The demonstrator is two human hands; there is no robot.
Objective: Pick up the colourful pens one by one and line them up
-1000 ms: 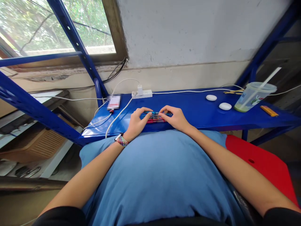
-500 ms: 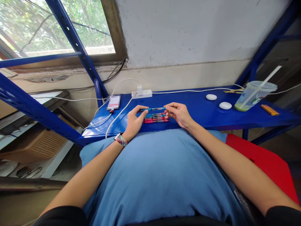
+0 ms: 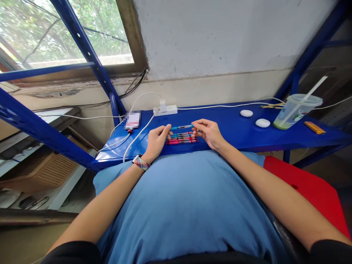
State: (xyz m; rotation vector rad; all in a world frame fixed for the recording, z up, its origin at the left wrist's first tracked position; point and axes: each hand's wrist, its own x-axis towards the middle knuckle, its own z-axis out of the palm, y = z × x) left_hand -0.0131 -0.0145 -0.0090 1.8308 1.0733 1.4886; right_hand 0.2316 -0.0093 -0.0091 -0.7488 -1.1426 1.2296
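Observation:
A light-blue pen point(image 3: 182, 127) with a clear barrel lies level between my hands, just above a row of pens. My right hand point(image 3: 208, 132) pinches its right end between thumb and fingers. At its left end is my left hand point(image 3: 158, 137), thumb and fingers closed at the pen's tip. Below, several blue, red and pink pens point(image 3: 181, 140) lie side by side on the blue table point(image 3: 225, 128), pink ones nearest me. My fingers partly cover both ends of the row. A watch with a colourful woven band point(image 3: 141, 162) is on my left wrist.
Behind my left hand are a white power strip point(image 3: 172, 109), cables and a blurred white packet point(image 3: 132, 121). To the right are two white oval objects point(image 3: 263, 123), a plastic cup point(image 3: 295, 112) with a straw, and an orange packet point(image 3: 314, 127). A red stool point(image 3: 308, 190) stands lower right.
The fingers of my left hand have drawn in and shifted to the pen's left end, so more of the pen shows. My right hand stays at the right end.

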